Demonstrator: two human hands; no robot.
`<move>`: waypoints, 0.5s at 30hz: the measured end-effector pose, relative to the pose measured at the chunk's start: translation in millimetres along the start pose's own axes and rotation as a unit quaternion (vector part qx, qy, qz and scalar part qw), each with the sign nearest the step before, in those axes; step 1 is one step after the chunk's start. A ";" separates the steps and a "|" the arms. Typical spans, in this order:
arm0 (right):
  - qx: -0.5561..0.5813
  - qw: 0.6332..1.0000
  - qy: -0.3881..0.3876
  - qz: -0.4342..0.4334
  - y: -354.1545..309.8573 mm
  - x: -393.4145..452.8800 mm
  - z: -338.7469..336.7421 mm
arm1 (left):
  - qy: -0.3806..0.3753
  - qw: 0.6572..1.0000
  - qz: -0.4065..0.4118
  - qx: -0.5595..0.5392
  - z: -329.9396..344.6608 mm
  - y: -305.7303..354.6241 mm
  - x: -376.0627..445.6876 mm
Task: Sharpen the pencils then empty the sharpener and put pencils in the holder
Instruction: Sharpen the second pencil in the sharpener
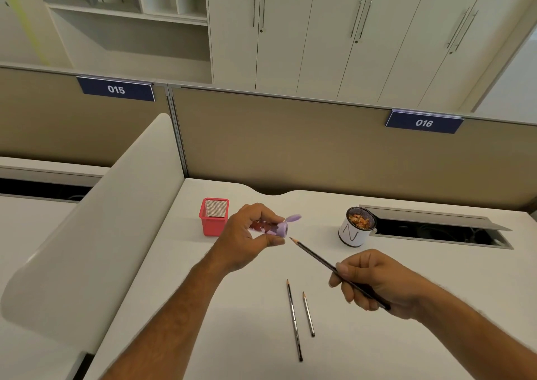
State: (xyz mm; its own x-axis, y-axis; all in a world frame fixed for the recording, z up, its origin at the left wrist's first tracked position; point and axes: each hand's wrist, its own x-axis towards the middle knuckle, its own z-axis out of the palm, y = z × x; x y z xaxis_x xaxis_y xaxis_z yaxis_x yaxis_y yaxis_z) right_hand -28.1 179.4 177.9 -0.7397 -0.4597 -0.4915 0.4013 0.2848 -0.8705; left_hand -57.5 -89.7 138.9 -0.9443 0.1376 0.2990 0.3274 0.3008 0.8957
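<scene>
My left hand [247, 240] grips a purple sharpener [276, 227] with a clear body full of reddish shavings and small ear-like tabs, its hole facing right. My right hand [374, 279] holds a dark pencil [316, 256] by its rear half, the sharp tip pointing up-left, a short gap from the sharpener's hole. Two more sharpened pencils lie on the white desk in front of me: a longer one [294, 320] and a shorter one [308, 314] side by side, tips pointing away. A red mesh square holder [213, 225] stands behind my left hand; nothing shows inside it.
A white cup [356, 230] with shavings inside stands at the back right of the desk [203, 321]. Behind it an open cable tray [441, 231] is sunk into the desk. A tan partition rises at the back, a white curved divider [116, 234] on the left.
</scene>
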 end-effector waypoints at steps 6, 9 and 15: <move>0.047 0.999 0.022 -0.004 11.8 -0.8 3.5 | 0.026 1.000 -0.007 -0.008 3.4 1.4 -0.9; 0.063 0.997 0.043 -0.006 15.3 -2.0 5.8 | 0.035 0.999 -0.011 -0.019 5.1 1.1 -1.1; 0.081 0.992 0.091 -0.010 19.1 -0.7 16.2 | 0.037 0.998 -0.019 -0.048 10.1 -3.3 -2.8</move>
State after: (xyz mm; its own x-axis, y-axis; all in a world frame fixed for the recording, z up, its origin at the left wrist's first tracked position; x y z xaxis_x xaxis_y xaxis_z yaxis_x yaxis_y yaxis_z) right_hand -11.2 171.5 161.3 -0.8275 -0.2997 -0.4748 0.4572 0.1311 -0.8796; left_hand -55.6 -81.5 131.8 -0.9572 0.0570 0.2836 0.2892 0.2121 0.9335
